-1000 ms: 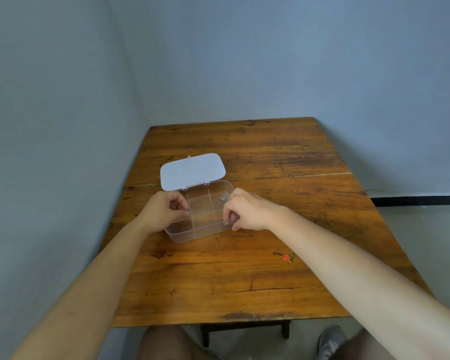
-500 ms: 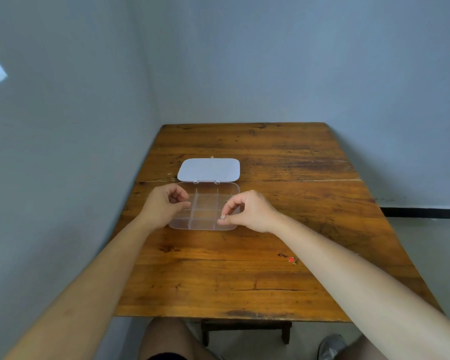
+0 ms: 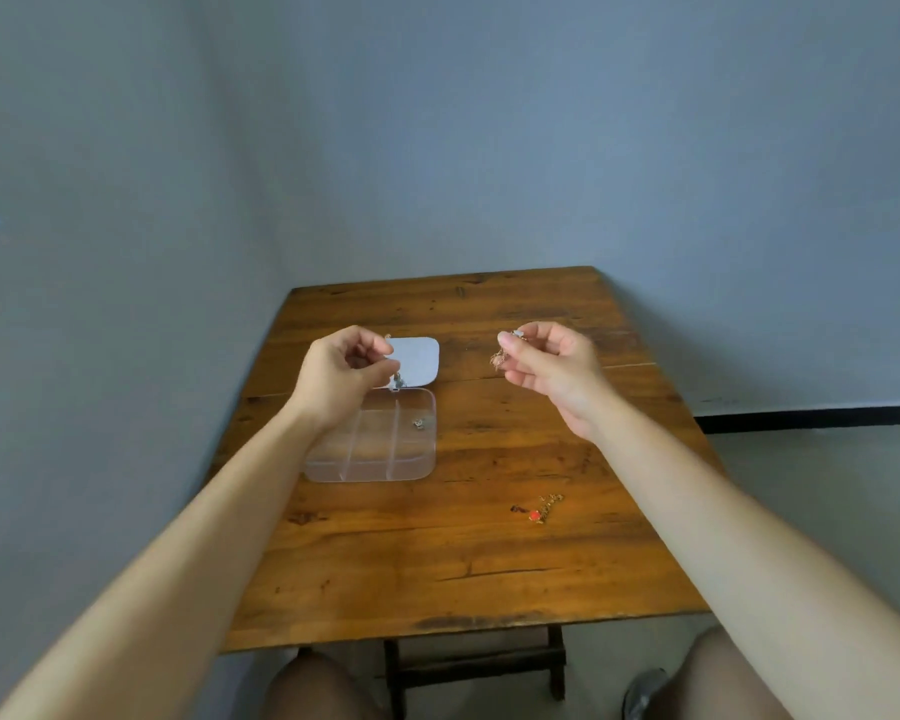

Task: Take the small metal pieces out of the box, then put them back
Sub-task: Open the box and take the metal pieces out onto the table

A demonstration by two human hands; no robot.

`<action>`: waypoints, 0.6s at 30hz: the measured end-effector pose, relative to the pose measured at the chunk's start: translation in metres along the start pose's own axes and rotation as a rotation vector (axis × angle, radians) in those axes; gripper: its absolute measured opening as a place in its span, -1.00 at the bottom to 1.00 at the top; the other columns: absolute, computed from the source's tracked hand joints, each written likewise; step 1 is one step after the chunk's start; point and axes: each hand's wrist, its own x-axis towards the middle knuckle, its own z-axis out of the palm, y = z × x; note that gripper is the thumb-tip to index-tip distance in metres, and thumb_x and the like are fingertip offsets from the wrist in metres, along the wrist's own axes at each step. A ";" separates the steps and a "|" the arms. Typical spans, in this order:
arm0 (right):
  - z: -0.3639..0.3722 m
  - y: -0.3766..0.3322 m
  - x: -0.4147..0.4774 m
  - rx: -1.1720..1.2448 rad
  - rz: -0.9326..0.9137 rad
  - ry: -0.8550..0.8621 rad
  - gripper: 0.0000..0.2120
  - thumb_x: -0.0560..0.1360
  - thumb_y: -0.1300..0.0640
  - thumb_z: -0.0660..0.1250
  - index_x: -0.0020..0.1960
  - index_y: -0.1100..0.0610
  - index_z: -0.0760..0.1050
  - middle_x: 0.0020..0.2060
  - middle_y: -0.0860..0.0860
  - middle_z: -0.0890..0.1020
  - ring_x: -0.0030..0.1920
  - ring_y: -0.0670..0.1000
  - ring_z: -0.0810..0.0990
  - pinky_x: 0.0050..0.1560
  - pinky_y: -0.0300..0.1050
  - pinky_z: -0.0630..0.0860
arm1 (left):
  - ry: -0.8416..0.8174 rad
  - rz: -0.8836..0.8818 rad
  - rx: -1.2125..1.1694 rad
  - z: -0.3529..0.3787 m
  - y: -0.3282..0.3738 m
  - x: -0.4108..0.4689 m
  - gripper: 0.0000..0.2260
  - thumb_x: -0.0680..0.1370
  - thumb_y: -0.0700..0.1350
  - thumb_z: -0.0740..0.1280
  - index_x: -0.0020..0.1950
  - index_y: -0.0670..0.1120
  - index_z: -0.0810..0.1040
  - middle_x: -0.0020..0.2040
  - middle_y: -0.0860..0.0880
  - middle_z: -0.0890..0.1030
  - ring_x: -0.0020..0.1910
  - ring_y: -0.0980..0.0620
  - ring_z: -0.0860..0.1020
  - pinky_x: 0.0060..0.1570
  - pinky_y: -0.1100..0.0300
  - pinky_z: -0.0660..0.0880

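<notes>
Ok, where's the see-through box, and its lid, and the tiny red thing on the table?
clear box (image 3: 380, 449), head view, on its middle divider.
lid (image 3: 417, 360), head view, on its flat open face.
red piece (image 3: 535, 516), head view, on the red bead at the small chain's near end.

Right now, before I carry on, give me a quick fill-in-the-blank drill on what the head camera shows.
1. The clear box sits on the table with its lid ____.
2. The right hand pinches a small metal piece, raised ____ the table.
3. The small piece lying inside the box is in a compartment on the box's ____ side.
4. The gold chain with a red bit lies ____ the box.

Missing words: open; above; right; outside
</notes>
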 end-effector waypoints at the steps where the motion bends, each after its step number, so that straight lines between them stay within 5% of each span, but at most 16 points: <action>1: -0.011 -0.005 -0.002 0.020 -0.016 0.031 -0.78 0.44 0.12 0.54 0.01 0.13 0.58 -0.10 0.08 0.72 -0.06 0.05 0.73 0.00 -0.05 0.65 | -0.012 0.013 -0.028 0.007 0.009 0.000 -0.87 0.48 -0.27 0.50 -0.10 -0.10 0.59 -0.20 -0.12 0.62 -0.21 -0.03 0.63 -0.15 0.17 0.62; 5: -0.056 -0.016 -0.014 0.004 -0.044 0.131 -0.77 0.46 0.14 0.53 0.05 0.16 0.57 -0.07 0.10 0.71 -0.06 0.05 0.73 0.00 -0.07 0.65 | -0.058 0.070 -0.088 0.042 0.036 -0.001 -0.89 0.48 -0.26 0.50 -0.09 -0.13 0.60 -0.19 -0.16 0.64 -0.22 -0.05 0.63 -0.12 0.08 0.61; 10: -0.109 0.003 -0.031 -0.172 0.022 0.255 -0.81 0.51 0.19 0.48 0.08 0.17 0.56 -0.02 0.10 0.70 -0.10 -0.02 0.73 -0.11 -0.21 0.65 | -0.133 0.051 -0.153 0.096 0.041 -0.015 -0.89 0.50 -0.30 0.48 -0.07 -0.14 0.58 -0.25 -0.07 0.62 -0.32 0.14 0.61 -0.18 0.25 0.59; 18: -0.151 0.049 -0.035 -0.487 0.088 0.312 -0.88 0.52 0.19 0.45 0.05 0.11 0.60 -0.13 0.01 0.71 -0.10 0.01 0.72 -0.02 -0.08 0.67 | -0.263 0.003 -0.062 0.171 0.020 -0.020 -0.86 0.48 -0.32 0.49 -0.08 -0.14 0.59 -0.19 -0.14 0.63 -0.20 -0.06 0.63 -0.01 -0.05 0.63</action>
